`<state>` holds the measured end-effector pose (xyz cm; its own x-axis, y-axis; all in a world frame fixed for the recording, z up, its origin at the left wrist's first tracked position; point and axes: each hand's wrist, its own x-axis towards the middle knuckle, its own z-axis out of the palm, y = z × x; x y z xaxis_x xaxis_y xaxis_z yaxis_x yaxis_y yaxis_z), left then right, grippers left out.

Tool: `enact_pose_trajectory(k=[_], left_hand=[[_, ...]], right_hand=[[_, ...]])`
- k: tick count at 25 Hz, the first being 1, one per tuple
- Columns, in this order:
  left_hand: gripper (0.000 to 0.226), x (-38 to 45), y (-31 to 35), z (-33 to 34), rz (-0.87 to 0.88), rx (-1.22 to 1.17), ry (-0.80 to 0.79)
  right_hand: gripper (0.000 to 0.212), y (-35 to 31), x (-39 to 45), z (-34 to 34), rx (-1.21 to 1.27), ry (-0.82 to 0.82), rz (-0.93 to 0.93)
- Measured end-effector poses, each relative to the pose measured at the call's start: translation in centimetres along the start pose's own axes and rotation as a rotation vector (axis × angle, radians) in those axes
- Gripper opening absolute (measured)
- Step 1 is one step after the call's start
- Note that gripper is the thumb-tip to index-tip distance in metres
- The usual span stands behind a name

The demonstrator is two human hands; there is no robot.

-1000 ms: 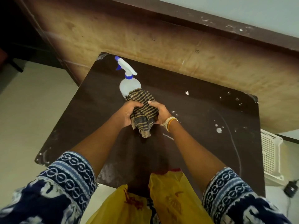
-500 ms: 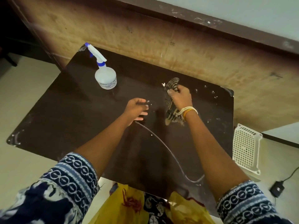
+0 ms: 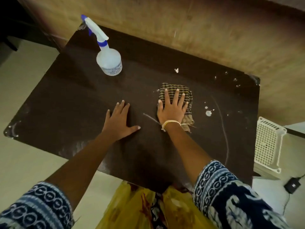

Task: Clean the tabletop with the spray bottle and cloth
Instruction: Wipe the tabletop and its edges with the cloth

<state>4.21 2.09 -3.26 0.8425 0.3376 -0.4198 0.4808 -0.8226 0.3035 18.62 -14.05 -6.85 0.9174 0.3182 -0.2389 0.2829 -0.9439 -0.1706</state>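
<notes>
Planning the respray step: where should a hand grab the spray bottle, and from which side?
Grip the narrow neck just under the blue collar of the spray bottle, which stands upright at the table's far left. Its nozzle points to the far left, so come from the near right with a finger free for the trigger. The left hand lies flat and empty nearest it; the right hand presses the cloth.

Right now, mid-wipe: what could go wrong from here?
1. The right hand presses flat on the cloth; a wide sweep toward the far left could knock the upright spray bottle, which nobody holds.
2. White spots sit just right of the cloth and more lie near the far right corner; short strokes may miss them.
3. The left hand rests flat on the tabletop, possibly blocking or re-smudging that patch.
</notes>
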Motion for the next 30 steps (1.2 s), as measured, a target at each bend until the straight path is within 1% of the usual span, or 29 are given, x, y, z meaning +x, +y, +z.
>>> enact_pose_trajectory(k=[1, 3, 5, 6, 7, 8, 9, 11, 13, 15, 16, 17, 18, 20, 22, 24, 25, 26, 27, 28, 30], left_hand=[[0.118, -0.3, -0.6, 0.3, 0.015, 0.041, -0.033], [0.133, -0.5, -1.2, 0.8, 0.047, 0.087, -0.041], [0.139, -0.4, -1.6, 1.3, 0.070, 0.129, -0.036], [0.140, -0.4, -1.8, 1.5, 0.080, 0.160, -0.025], [0.141, -0.4, -2.0, 1.7, 0.087, 0.183, -0.015], [0.141, -0.3, -2.2, 1.9, 0.092, 0.193, -0.008], [0.141, -0.3, -2.3, 2.0, 0.096, 0.196, -0.004], [0.140, -0.3, -2.4, 2.1, 0.105, 0.208, 0.006], [0.139, -0.3, -2.5, 2.1, 0.109, 0.229, 0.008], [0.139, -0.3, -2.5, 2.1, 0.105, 0.228, 0.013], [0.139, -0.3, -2.4, 2.2, 0.104, 0.220, 0.022], [0.138, -0.5, -2.3, 2.2, 0.102, 0.213, 0.034], [0.138, -0.6, -2.4, 2.2, 0.099, 0.209, 0.047], [0.137, -1.1, -3.1, 2.0, 0.078, 0.189, 0.086], [0.135, -1.8, -4.7, 1.4, 0.018, 0.139, 0.130], [0.138, -2.6, -6.8, 0.9, -0.016, 0.141, 0.133], [0.141, -3.0, -7.5, 0.7, -0.008, 0.167, 0.109], [0.144, -3.2, -8.0, 0.7, 0.011, 0.197, 0.082], [0.143, -3.5, -8.2, 0.8, 0.026, 0.222, 0.062], [0.141, -3.6, -8.3, 0.9, 0.033, 0.239, 0.053], [0.136, -3.8, -8.7, 1.1, 0.023, 0.250, 0.052]], right_hand=[[0.060, -1.8, -0.3, 0.3, -0.006, 0.003, -0.042], [0.060, -4.8, -1.5, 1.3, -0.034, 0.009, -0.224], [0.059, -6.1, -2.6, 2.3, -0.091, -0.013, -0.425], [0.059, -5.8, -2.1, 2.4, -0.111, -0.020, -0.495], [0.058, -5.0, -0.8, 2.1, -0.117, -0.010, -0.522], [0.058, -3.9, 1.0, 1.4, -0.113, 0.012, -0.491], [0.059, -2.5, 2.9, 0.6, -0.104, 0.032, -0.406], [0.060, 1.1, 6.3, -1.3, -0.067, 0.047, -0.166], [0.062, 3.6, 7.6, -2.2, -0.023, 0.052, 0.041], [0.061, 2.9, 7.5, -2.0, 0.013, 0.052, 0.190], [0.061, 1.4, 7.0, -1.7, 0.019, 0.057, 0.213], [0.062, -0.5, 6.3, -1.4, 0.014, 0.055, 0.178], [0.062, -2.5, 5.3, -0.9, -0.008, 0.044, 0.086], [0.060, -6.1, 2.2, 0.6, -0.069, 0.024, -0.192], [0.059, -8.4, -2.0, 2.3, -0.120, -0.016, -0.490], [0.058, -8.7, -4.6, 3.4, -0.188, -0.061, -0.745], [0.058, -8.3, -4.1, 3.1, -0.210, -0.071, -0.830], [0.058, -7.7, -2.7, 2.6, -0.207, -0.052, -0.848], [0.057, -6.7, -1.1, 2.1, -0.186, -0.029, -0.777], [0.057, -5.5, 0.6, 1.4, -0.157, 0.003, -0.631], [0.059, -2.4, 3.3, 0.1, -0.078, 0.045, -0.258]])
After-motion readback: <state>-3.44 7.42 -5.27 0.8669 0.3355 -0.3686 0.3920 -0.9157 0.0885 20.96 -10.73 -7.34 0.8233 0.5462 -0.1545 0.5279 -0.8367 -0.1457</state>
